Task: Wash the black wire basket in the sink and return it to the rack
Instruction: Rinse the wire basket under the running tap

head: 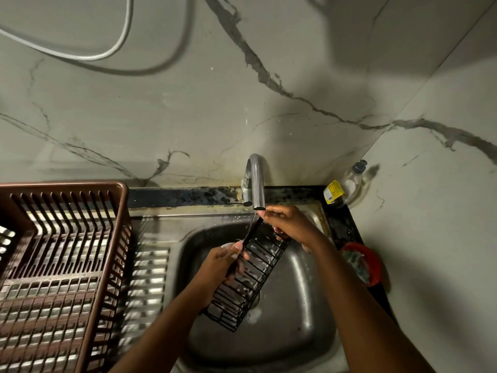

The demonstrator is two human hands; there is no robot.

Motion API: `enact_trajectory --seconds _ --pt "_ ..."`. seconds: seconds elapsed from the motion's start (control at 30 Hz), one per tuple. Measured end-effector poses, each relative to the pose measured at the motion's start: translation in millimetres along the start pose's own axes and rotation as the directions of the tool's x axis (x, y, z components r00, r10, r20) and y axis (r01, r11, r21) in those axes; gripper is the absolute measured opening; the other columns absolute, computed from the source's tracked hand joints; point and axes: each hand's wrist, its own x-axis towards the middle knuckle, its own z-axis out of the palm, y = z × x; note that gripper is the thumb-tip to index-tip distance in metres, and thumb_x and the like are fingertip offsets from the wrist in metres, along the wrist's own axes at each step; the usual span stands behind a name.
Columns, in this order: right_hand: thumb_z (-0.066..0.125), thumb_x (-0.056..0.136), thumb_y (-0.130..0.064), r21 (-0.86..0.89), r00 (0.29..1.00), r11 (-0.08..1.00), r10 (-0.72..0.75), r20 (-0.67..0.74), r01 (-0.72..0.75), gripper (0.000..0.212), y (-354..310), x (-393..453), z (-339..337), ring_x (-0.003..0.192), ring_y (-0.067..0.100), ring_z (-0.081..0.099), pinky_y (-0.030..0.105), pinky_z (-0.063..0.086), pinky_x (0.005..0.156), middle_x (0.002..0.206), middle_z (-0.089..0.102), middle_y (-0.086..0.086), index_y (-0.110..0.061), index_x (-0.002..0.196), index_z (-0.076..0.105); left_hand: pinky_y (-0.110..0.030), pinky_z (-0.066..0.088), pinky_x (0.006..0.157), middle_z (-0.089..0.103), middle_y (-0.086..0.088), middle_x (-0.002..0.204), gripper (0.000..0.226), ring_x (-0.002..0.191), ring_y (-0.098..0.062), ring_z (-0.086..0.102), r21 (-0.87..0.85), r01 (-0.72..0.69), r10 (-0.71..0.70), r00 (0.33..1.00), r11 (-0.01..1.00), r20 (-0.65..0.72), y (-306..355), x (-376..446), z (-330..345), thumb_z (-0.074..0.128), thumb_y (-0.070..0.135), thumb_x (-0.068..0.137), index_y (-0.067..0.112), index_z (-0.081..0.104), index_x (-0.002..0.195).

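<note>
A long black wire basket (248, 275) is held tilted over the steel sink (301, 305), its far end up under the tap (256, 181). Soap suds cling to its wires. My left hand (220, 262) grips its left side near the middle. My right hand (289, 224) holds the far end, just below the spout. A thin stream of water runs from the spout onto that end. The brown plastic rack (61, 254) stands on the drainboard to the left.
A soap bottle with a yellow label (343, 188) stands at the sink's back right corner. A red bowl with a scrubber (361, 262) sits on the right counter edge. Marble wall tiles rise behind the sink, with a white cable (107, 53) hanging on the wall.
</note>
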Motion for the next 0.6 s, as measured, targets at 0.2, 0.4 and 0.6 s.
enact_trajectory --seconds 0.2,0.4,0.6 --pt "0.068 0.091 -0.034 0.189 0.999 0.982 -0.016 -0.047 0.025 0.009 -2.5 -9.8 -0.7 0.052 0.002 0.047 0.017 0.037 0.049 0.062 0.058 -0.006 -0.04 0.094 0.073 -0.021 0.047 0.056 0.067 0.001 0.075 0.04 0.063 -0.011 0.06 0.024 -0.044 0.043 0.999 0.999 0.018 -4.0 -2.2 1.0 0.042 0.034 0.106 0.006 0.068 0.095" --pt "0.07 0.091 -0.02 0.261 0.991 0.964 -0.011 -0.136 0.047 0.014 -8.1 -17.0 5.2 0.048 -0.003 0.049 0.009 0.039 0.046 0.054 0.064 -0.017 -0.032 0.098 0.071 -0.032 0.053 0.083 0.07 0.006 0.09 0.038 0.089 -0.01 0.067 0.21 -0.163 0.167 0.986 0.964 -0.004 -1.5 8.1 1.6 0.038 0.055 0.099 0.033 0.068 0.091" --pt "0.069 0.091 -0.022 0.268 0.983 0.962 0.0 -0.183 0.05 0.014 -10.4 -19.3 10.0 0.048 -0.005 0.051 0.008 0.038 0.047 0.057 0.064 -0.023 -0.032 0.101 0.072 -0.022 0.057 0.074 0.074 -0.001 0.095 0.027 0.086 -0.009 0.071 0.136 -0.269 0.277 0.96 0.954 -0.043 23.1 16.3 16.0 0.043 0.032 0.106 0.022 0.067 0.101"
